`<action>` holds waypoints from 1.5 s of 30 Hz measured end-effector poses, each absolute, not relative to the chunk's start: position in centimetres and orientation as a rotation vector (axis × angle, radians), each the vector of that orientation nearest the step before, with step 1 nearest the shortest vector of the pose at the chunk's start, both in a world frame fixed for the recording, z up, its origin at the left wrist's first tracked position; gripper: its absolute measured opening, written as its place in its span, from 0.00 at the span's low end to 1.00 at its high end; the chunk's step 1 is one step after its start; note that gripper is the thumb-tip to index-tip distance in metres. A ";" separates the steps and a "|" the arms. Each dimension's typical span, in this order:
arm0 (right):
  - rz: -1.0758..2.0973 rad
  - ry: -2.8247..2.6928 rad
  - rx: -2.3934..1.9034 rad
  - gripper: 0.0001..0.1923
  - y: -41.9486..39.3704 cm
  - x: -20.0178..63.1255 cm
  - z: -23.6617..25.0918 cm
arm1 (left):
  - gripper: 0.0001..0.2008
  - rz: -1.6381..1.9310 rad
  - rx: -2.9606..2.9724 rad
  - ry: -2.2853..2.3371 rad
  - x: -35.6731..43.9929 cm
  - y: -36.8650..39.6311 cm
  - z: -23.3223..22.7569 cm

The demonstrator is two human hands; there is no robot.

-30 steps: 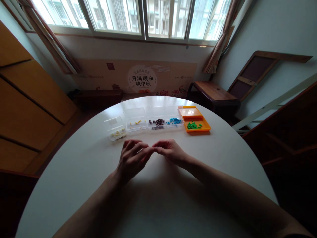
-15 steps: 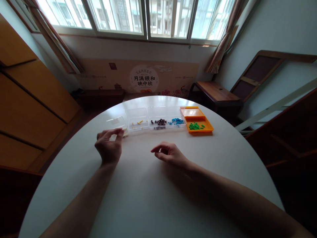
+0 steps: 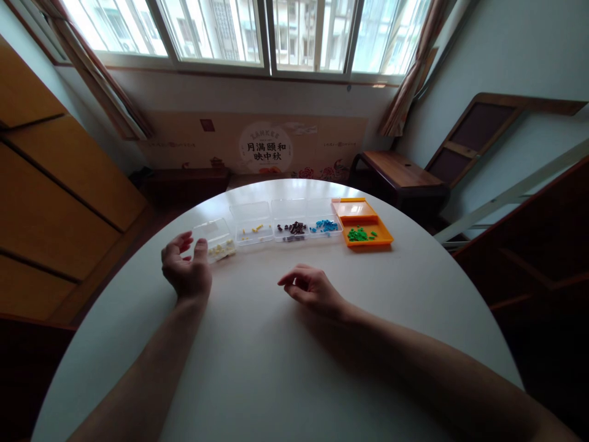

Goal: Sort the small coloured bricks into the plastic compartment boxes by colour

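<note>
My left hand (image 3: 188,267) is open at the left end of a row of boxes, thumb and fingers apart with nothing between them. Just beyond its thumb lies an open clear plastic box (image 3: 213,232) with small cream pieces (image 3: 221,250) in its near part. I cannot tell whether the hand touches it. My right hand (image 3: 315,288) rests near the middle of the table, fingers curled in toward the thumb, and nothing shows in its grasp. Beyond it, open clear boxes hold yellow pieces (image 3: 256,229), dark brown pieces (image 3: 294,228) and blue pieces (image 3: 324,226).
An orange box (image 3: 389,239) with its lid open ends the row at the right, holding small green pieces (image 3: 361,234). Everything stands on a round white table (image 3: 257,362). A wooden bench (image 3: 400,169) is beyond the table at the right, below the window.
My left hand has moved left and opened, away from the cream-piece box; its fingers were closed at that box before. More of the box shows now. The right hand stays in place.
</note>
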State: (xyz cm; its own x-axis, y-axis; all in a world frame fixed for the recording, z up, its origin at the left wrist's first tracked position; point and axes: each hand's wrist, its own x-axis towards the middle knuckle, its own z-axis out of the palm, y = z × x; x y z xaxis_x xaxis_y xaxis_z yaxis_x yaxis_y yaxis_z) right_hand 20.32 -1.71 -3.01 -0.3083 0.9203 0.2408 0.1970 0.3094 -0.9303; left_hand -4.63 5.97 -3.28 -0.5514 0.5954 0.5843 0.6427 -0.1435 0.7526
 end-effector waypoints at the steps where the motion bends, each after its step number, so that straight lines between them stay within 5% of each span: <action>1: 1.031 -1.733 -1.009 0.08 -1.8 20.3 -3.1 | 0.24 -1.799 -1.477 -2.052 -4.6 6.0 -3.3; 6: 0.920 -1.817 -1.001 0.08 -2.2 20.4 -3.3 | 0.39 -1.485 -1.616 -2.047 -3.9 5.7 -3.0; 16: 0.846 -1.887 -1.012 0.08 -3.0 20.8 -2.6 | 0.44 -1.097 -1.799 -2.057 -2.2 5.0 0.0; 21: 0.844 -1.893 -1.012 0.08 -3.2 21.1 -2.5 | 0.41 -0.729 -1.958 -1.878 -2.7 5.2 0.1; 27: 0.859 -1.902 -1.015 0.08 -3.3 21.3 -2.4 | 0.23 -0.533 -2.064 -1.756 -3.4 4.2 -1.3; 37: 0.791 -1.955 -1.068 0.09 -4.0 21.4 -1.8 | 0.30 -0.357 -2.256 -1.722 -3.9 2.8 -1.3; 40: 0.573 -1.992 -1.130 0.16 -2.8 22.2 -1.3 | 0.29 -0.384 -2.238 -1.750 -3.7 2.0 -1.2; 45: 0.126 -2.114 -1.284 0.43 2.5 23.6 1.2 | 0.39 -0.474 -2.210 -1.660 -2.9 1.7 -0.2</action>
